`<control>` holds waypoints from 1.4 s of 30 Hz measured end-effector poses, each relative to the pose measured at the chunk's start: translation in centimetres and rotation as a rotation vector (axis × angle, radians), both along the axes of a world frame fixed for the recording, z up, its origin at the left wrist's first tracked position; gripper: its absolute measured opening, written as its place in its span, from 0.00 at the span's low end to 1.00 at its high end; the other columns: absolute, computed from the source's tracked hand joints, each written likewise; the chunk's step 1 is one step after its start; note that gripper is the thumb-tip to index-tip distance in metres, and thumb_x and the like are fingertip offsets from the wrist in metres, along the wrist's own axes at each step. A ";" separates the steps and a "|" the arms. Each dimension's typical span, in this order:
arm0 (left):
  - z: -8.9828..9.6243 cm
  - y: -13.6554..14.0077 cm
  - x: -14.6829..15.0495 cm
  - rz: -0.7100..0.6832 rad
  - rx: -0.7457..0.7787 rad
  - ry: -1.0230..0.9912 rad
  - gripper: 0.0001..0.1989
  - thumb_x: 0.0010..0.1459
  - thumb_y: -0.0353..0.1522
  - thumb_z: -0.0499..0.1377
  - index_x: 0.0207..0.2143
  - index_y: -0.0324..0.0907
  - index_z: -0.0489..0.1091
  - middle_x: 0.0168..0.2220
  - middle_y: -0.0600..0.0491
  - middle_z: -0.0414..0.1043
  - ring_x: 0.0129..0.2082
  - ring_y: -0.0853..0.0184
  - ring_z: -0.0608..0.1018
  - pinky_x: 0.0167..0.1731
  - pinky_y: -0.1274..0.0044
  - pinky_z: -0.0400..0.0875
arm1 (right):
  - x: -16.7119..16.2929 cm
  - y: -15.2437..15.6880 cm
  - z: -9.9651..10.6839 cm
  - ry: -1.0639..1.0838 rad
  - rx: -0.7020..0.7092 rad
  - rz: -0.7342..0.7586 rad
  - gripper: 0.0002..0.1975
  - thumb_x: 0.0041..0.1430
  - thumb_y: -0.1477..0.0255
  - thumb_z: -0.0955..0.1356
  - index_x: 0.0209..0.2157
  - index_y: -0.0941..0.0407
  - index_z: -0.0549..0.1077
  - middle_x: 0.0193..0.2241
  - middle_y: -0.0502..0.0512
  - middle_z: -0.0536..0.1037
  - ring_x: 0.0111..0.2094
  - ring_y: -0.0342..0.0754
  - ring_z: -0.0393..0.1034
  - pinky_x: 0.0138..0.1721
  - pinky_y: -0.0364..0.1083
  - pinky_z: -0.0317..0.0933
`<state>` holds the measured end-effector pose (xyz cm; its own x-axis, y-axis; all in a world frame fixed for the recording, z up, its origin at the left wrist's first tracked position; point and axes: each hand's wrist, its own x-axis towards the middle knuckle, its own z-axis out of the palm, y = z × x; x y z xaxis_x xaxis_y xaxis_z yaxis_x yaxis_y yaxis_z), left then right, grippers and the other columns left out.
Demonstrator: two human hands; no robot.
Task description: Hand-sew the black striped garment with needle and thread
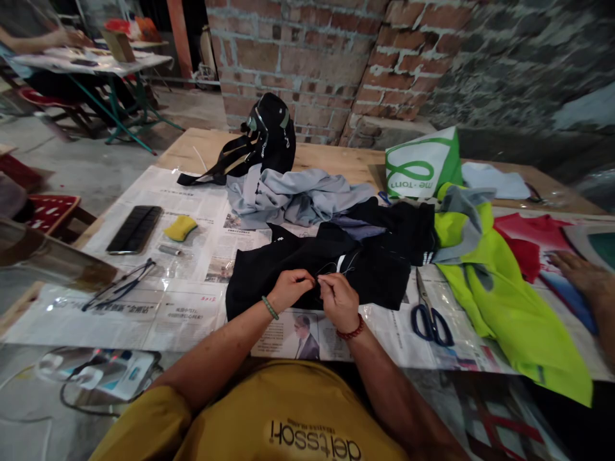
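My left hand (292,289) and my right hand (339,299) meet fingertip to fingertip over a black garment (273,269) spread on the newspaper. Both are closed in a pinch. A thin pale thread (353,259) loops up from the fingers of my right hand, beside a white strip (341,263) on the black cloth. What sits between my left fingertips is too small to make out. Right of the cloth lie scissors (430,320) with dark blue handles. A crumpled grey garment (298,195) is heaped just behind.
Newspaper (177,320) covers the table, bearing a phone (134,229), yellow sponge (180,227), glasses (122,285) and a brown-tinted bottle (62,256). Behind are a black bag (276,134) and green-white bag (423,168). A neon-yellow garment (519,294) lies right, near another person's hand (579,272).
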<state>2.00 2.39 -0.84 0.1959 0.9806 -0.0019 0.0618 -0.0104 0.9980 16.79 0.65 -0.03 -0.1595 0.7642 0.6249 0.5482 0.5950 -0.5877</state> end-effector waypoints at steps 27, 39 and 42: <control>-0.5 0.9 -0.6 -0.017 -0.148 -0.095 0.09 0.42 0.35 0.61 0.22 0.36 0.72 0.20 0.58 0.66 0.22 0.75 0.64 0.26 0.81 0.58 | 2.2 5.7 4.7 1.031 -0.946 0.280 0.08 0.49 0.71 0.72 0.33 0.55 0.71 0.29 0.49 0.77 0.33 0.44 0.76 0.33 0.43 0.71; -0.4 0.9 -0.7 -0.024 -0.161 -0.112 0.08 0.41 0.34 0.61 0.21 0.36 0.71 0.20 0.58 0.66 0.22 0.75 0.64 0.26 0.80 0.58 | 5.6 12.9 6.9 0.683 -0.316 0.031 0.09 0.53 0.65 0.68 0.33 0.56 0.69 0.27 0.48 0.76 0.28 0.42 0.75 0.35 0.45 0.71; -0.3 0.9 -0.8 -0.015 -0.159 -0.109 0.08 0.41 0.34 0.61 0.21 0.36 0.72 0.20 0.58 0.67 0.23 0.75 0.65 0.27 0.80 0.59 | 6.4 14.4 7.7 0.662 -0.251 0.001 0.07 0.54 0.68 0.67 0.32 0.56 0.68 0.26 0.47 0.75 0.27 0.41 0.75 0.34 0.45 0.71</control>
<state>1.24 3.30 -1.14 0.2184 0.9666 -0.1343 -0.0457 0.1476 0.9880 23.16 15.04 7.72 0.1923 0.8981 0.3956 0.0280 0.3979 -0.9170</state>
